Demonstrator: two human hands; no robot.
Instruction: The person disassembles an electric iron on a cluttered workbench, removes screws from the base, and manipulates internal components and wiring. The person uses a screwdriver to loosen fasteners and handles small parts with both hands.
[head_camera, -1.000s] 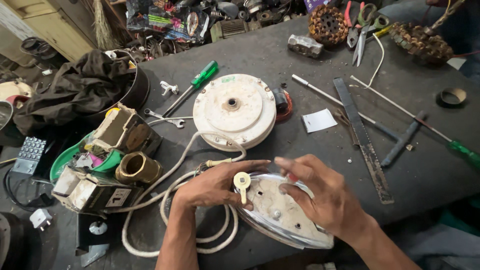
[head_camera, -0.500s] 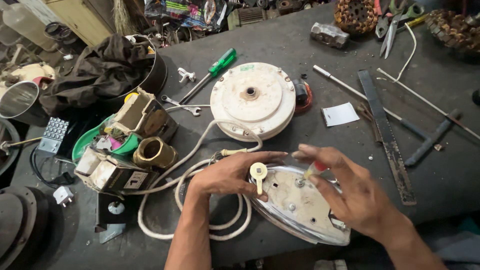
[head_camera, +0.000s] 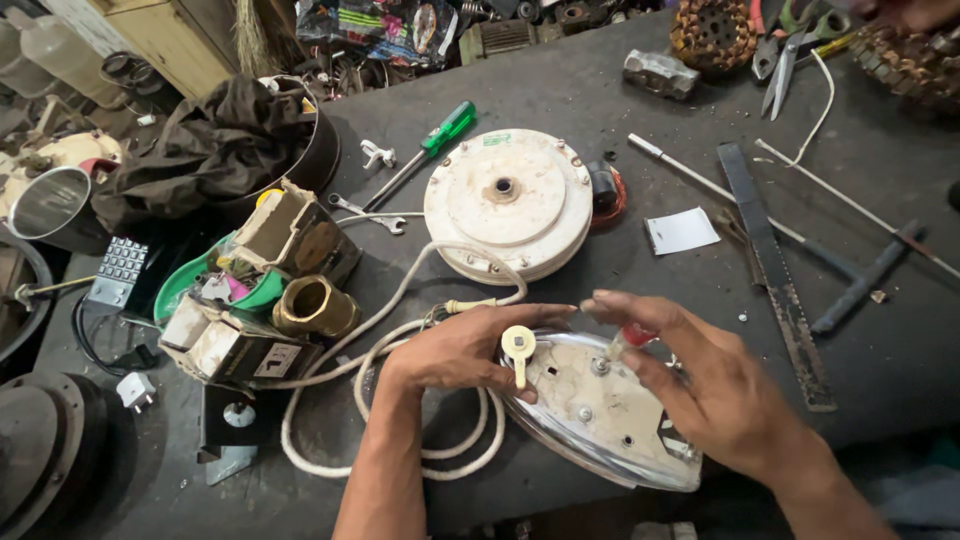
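A chrome clothes-iron base (head_camera: 600, 420) lies on the dark workbench (head_camera: 620, 100) near its front edge, its inner side up with screws showing. My left hand (head_camera: 465, 350) grips its rear end, beside a cream dial post (head_camera: 517, 345). My right hand (head_camera: 700, 385) holds a small red-handled tool (head_camera: 632, 338), its tip down on the iron's plate. A white power cord (head_camera: 400, 400) loops from the iron's rear across the bench.
A round white appliance housing (head_camera: 508, 200) sits just behind the iron. A green screwdriver (head_camera: 440, 135), small wrenches, a brass fitting (head_camera: 312, 305), a paper slip (head_camera: 682, 230), metal strips and rods, scissors and motor windings lie around. Dark cloth covers a pot at the left.
The view has shifted a little. My right hand has closed in over the iron's plate with the red-handled tool; my left hand keeps its grip on the iron's rear.
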